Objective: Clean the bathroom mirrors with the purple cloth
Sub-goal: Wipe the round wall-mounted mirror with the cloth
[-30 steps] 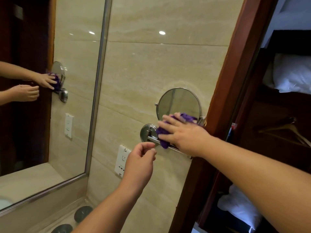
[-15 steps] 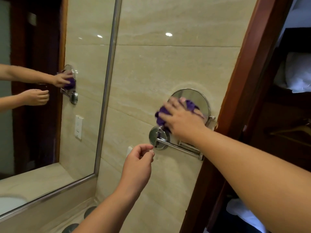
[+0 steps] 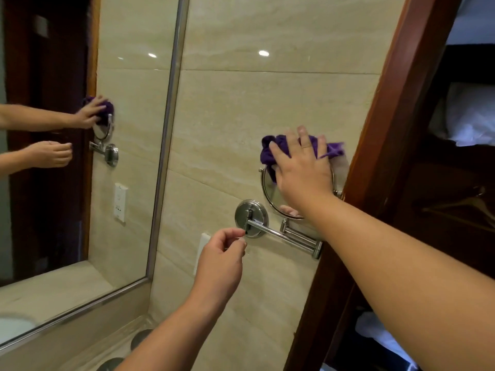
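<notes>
Where the beige tiled wall [image 3: 241, 116] fills most of the view, the round mirror [image 3: 270, 194] hangs on it at the wall's right edge, and everything else is placed from that mirror; well to its left is the large framed wall mirror [image 3: 128, 76], which reflects both forearms and the cloth; just to its right, almost touching its rim, runs the dark red-brown door frame [image 3: 388, 129]; the right hand [image 3: 302, 172] reaches in from the lower right and lies flat over the round mirror's upper half, fingers straight and spread, pressing the cloth against the glass; the left hand [image 3: 219, 266] hovers below and to the left of the round mirror, fingers loosely curled with thumb and forefinger close together, nothing visible in it; the purple cloth [image 3: 270, 153] is bunched under the right palm, spilling past the round mirror's top rim on both sides; the chrome folding arm [image 3: 289, 236] runs under the round mirror; the round chrome wall plate [image 3: 251, 218] sits at its lower left; a white socket [image 3: 203, 242] shows lower still, partly behind the left hand.
</notes>
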A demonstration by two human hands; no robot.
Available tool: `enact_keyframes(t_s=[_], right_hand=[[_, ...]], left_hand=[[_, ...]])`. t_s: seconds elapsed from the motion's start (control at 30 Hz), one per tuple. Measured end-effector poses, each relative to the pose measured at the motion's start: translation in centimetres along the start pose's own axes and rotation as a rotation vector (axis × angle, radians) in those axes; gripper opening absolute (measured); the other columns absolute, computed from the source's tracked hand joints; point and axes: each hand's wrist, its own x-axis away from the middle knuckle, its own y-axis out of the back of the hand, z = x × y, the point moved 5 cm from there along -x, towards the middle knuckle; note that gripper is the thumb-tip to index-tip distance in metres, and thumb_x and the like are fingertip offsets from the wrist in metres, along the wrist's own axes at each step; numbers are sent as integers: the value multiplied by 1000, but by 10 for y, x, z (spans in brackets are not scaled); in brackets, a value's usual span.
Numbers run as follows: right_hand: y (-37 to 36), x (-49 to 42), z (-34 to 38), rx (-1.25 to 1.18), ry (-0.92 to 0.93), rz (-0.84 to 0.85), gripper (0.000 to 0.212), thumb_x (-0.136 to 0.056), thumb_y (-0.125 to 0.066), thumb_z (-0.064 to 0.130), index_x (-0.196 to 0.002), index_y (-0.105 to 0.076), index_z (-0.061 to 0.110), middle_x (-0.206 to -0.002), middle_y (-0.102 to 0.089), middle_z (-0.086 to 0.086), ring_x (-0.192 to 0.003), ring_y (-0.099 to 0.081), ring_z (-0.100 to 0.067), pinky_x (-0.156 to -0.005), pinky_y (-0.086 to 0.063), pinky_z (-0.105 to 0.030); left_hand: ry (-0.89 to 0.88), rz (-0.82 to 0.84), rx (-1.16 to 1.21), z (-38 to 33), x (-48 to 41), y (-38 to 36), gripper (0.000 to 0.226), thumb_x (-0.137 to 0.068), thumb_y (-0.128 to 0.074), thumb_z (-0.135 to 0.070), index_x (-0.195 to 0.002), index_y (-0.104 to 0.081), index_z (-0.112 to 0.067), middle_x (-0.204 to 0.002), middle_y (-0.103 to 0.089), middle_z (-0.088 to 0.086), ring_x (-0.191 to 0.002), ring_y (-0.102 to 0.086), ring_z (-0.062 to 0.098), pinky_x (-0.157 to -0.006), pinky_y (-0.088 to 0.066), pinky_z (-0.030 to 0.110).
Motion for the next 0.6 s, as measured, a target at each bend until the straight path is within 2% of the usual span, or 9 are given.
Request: enact_keyframes(t_s=[0.03, 0.13, 0.17, 0.2, 0.3, 0.4, 0.47, 0.6], right_hand=[[-2, 2, 4, 22, 39, 20, 54, -101, -40, 40, -154, -33, 30, -166, -16, -13, -153, -6, -36, -119, 0, -58], [-25, 29, 29, 62, 451, 282, 50, -101, -40, 43, -150, -35, 39, -168, -11, -5, -154, -1, -31, -120, -11, -59], [-30, 36, 29, 82, 521, 333, 48, -101, -39, 43, -150, -36, 41, -168, -10, -3, -154, 1, -29, -120, -12, -57], [-30, 37, 24, 69, 511, 334, 48, -102, -38, 43, -150, -36, 42, -169, -8, -3, -154, 2, -29, -120, -11, -56], [-14, 27, -1, -79, 208, 184, 49, -103, -41, 40, -152, -37, 36, -168, -7, -9, -154, 1, -34, -120, -12, -55], [-5, 35, -12, 9, 15, 13, 56, -101, -46, 41, -154, -35, 29, -167, -11, -16, -152, -8, -40, -119, -7, -57], [-12, 55, -3, 39, 71, 27, 59, -99, -46, 40, -155, -33, 26, -166, -9, -20, -152, -6, -43, -120, -1, -57], [-39, 85, 21, 89, 407, 250, 55, -103, -34, 36, -157, -26, 34, -168, 2, -12, -153, 4, -39, -115, 20, -56]], left_hand=[[-6, 8, -3, -1, 1, -3, 18, -92, -60, -11, -96, -69, -26, -81, -68, -8, -68, -60, 0, -62, -48, 17], [-15, 28, -7, -2, 3, -11, 18, -93, -60, -11, -95, -68, -26, -80, -68, -9, -63, -58, -2, -60, -47, 16], [-14, 33, -8, -1, 3, -13, 18, -93, -60, -11, -95, -69, -27, -81, -68, -9, -64, -59, -3, -61, -47, 16], [-13, 37, -7, -1, 4, -15, 18, -93, -60, -11, -95, -69, -27, -81, -68, -10, -64, -59, -3, -61, -47, 16], [-3, 46, -6, 2, 6, -17, 17, -92, -60, -13, -96, -69, -27, -82, -69, -9, -66, -59, -4, -63, -48, 18], [6, 57, -20, 3, 6, -21, 17, -92, -61, -15, -95, -69, -29, -83, -70, -10, -65, -59, -4, -64, -48, 21], [0, 61, -8, 1, 5, -25, 18, -91, -61, -14, -94, -69, -30, -84, -70, -11, -67, -60, -3, -64, -47, 21], [-11, 59, 21, -4, 3, -30, 17, -91, -60, -13, -93, -70, -27, -86, -70, -12, -78, -63, 4, -70, -45, 24]])
